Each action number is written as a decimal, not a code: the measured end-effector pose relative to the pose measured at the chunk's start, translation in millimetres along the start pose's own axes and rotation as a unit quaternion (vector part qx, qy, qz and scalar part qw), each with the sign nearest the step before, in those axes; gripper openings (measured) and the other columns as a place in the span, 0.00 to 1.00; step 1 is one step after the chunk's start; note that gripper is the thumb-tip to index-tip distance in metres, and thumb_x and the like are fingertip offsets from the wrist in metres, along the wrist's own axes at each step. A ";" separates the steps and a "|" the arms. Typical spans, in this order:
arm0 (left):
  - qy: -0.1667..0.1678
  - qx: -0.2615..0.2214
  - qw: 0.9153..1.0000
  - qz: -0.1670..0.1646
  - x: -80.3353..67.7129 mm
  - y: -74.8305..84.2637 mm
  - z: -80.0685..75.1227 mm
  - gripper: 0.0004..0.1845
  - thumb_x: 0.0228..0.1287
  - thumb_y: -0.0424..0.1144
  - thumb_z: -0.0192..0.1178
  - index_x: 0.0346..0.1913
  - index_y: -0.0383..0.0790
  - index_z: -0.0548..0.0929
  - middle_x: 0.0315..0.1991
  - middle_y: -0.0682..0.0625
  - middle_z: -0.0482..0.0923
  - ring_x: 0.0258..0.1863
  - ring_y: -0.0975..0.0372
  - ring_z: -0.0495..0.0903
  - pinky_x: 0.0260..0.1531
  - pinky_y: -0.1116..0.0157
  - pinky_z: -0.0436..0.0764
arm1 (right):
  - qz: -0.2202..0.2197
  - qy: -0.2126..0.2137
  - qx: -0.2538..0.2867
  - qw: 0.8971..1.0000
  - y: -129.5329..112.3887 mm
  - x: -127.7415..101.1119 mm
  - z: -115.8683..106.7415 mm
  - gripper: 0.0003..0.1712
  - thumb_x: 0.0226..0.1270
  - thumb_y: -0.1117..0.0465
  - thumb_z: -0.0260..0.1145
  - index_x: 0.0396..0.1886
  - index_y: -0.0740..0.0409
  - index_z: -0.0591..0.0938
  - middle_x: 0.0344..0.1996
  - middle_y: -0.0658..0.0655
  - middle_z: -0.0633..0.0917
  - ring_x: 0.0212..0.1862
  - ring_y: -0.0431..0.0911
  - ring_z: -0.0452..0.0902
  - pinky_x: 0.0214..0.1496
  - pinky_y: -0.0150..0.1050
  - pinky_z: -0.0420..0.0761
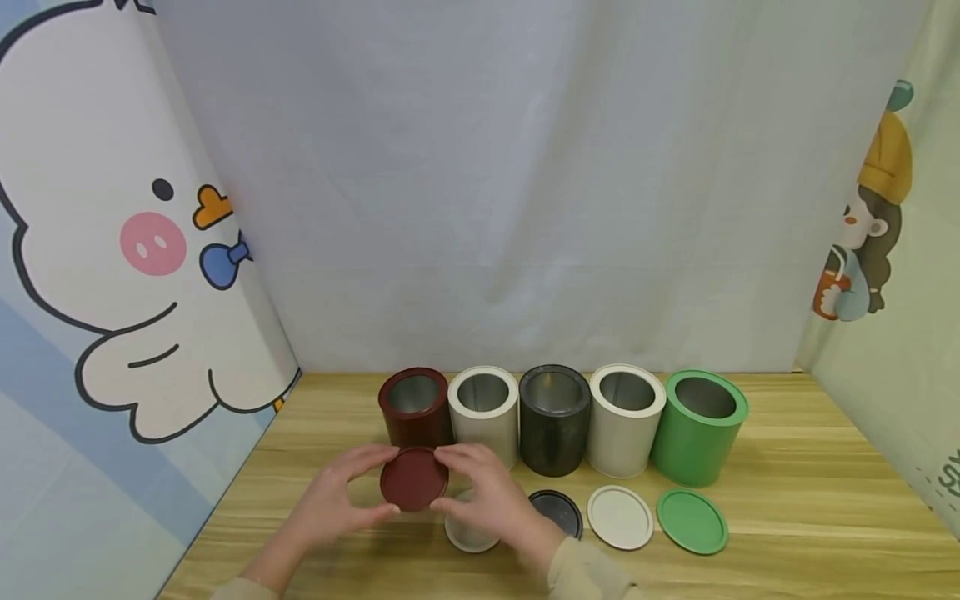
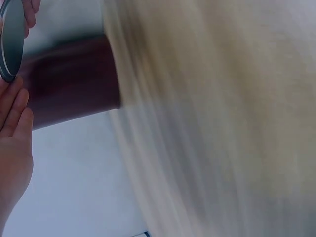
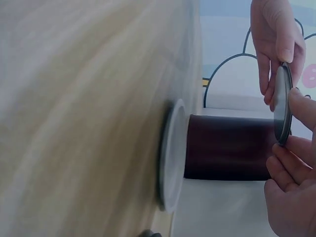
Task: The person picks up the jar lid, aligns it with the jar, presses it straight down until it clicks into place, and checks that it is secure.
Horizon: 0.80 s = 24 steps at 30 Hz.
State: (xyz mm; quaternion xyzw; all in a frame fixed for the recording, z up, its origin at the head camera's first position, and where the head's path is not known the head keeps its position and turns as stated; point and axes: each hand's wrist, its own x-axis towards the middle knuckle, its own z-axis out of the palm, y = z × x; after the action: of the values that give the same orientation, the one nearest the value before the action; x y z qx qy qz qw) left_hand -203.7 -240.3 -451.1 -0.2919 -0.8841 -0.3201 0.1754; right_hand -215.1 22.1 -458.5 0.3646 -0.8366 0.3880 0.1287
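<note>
I have the dark red lid held up off the bench between both hands, just in front of the open dark red tin at the left end of the row. It looks to me like thin pressed metal: light, stiff, smooth and probably a little slippery on its painted face, so the rim is the sensible place to take it, and that is where I hold it. My left hand pinches the lid's left edge between thumb and curled fingertips; my right hand does the same on the right edge, fingers only narrowly parted, no wider than the rim is thick. The right wrist view shows the lid edge-on, fingertips bearing on its rim. Under my right grip a pale lid lies flat.
</note>
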 end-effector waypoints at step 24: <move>0.030 -0.011 0.999 0.041 29.1 10.4 -15.5 0.37 0.43 0.37 0.81 0.62 0.43 0.81 0.60 0.50 0.78 0.59 0.53 0.75 0.51 0.47 0.79 | -0.019 0.023 -0.031 0.999 -13.3 20.8 -33.1 0.35 0.59 0.55 0.77 0.64 0.62 0.78 0.62 0.57 0.78 0.63 0.53 0.72 0.62 0.49 0.74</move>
State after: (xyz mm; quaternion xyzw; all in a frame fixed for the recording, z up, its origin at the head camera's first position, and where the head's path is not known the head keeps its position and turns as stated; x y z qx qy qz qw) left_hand -217.6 -232.4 -420.5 -0.3200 -0.8621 -0.3311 0.2115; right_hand -222.5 30.3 -418.7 0.3676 -0.8378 0.3676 0.1668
